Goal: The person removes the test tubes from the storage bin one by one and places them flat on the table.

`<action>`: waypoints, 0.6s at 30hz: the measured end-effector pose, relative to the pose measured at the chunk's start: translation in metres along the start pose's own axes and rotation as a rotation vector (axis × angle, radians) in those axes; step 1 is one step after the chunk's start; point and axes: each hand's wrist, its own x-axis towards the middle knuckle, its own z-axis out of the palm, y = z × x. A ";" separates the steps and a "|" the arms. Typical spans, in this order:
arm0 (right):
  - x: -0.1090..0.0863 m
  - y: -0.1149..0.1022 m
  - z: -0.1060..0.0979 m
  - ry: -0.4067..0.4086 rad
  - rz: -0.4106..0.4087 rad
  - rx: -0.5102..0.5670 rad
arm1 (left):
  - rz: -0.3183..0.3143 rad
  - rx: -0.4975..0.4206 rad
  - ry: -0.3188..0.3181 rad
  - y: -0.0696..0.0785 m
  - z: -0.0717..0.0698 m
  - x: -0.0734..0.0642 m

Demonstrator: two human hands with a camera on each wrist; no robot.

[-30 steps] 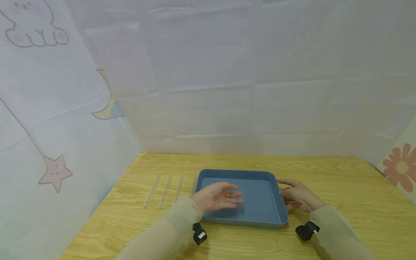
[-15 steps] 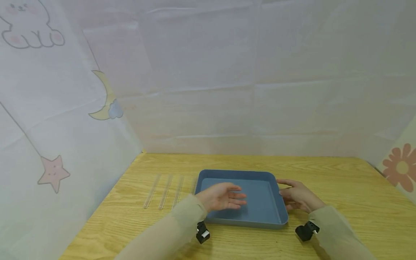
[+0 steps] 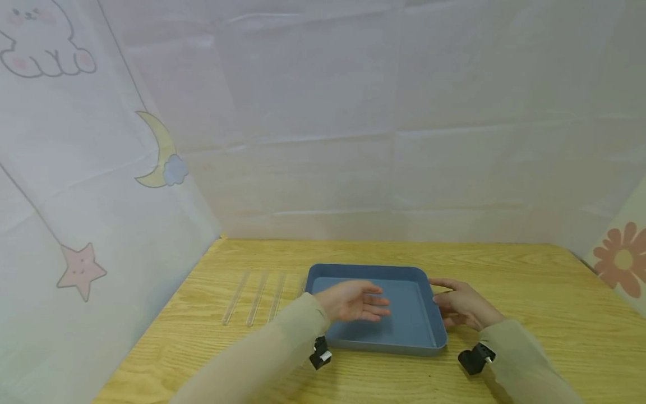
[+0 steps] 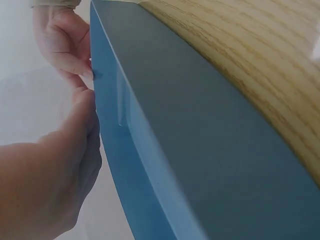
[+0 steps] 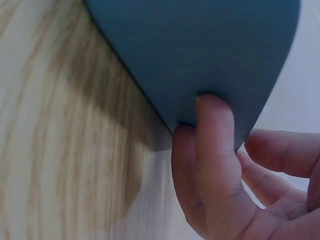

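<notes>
A shallow blue rectangular tray [image 3: 409, 314] lies on the wooden table, its inside bare where it shows. Over its left and middle part hovers my left hand [image 3: 355, 303], fingers extended to the right and holding nothing. At the tray's right side, my right hand [image 3: 464, 306] holds the wall, thumb at the rim and fingers bent against the outside. The right wrist view shows those fingers [image 5: 215, 150] touching the outer wall. Several clear slender pieces, like test tubes, including one clear tube [image 3: 256, 298], lie in a row left of the tray; my left sleeve partly covers some.
The wooden table [image 3: 520, 280] reaches back to a pale hanging cloth [image 3: 323, 168]. Another cloth side with a moon and star print [image 3: 82, 269] bounds the left, and a flower print [image 3: 623, 259] marks the right. Small black devices [image 3: 320, 353] sit at both wrists.
My left hand has drifted a little to the right and slightly away from me above the tray. The right hand, tray and clear tubes stay in place.
</notes>
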 end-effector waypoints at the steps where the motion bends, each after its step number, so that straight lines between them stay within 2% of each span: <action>1: 0.000 0.000 0.000 0.001 -0.001 -0.001 | -0.004 0.001 -0.004 0.000 0.001 0.001; 13: -0.001 0.001 0.001 0.002 -0.003 0.012 | -0.066 0.009 -0.027 0.007 0.010 0.018; 18: 0.000 0.000 0.003 0.010 -0.002 0.021 | -0.082 0.061 -0.033 0.007 0.013 0.026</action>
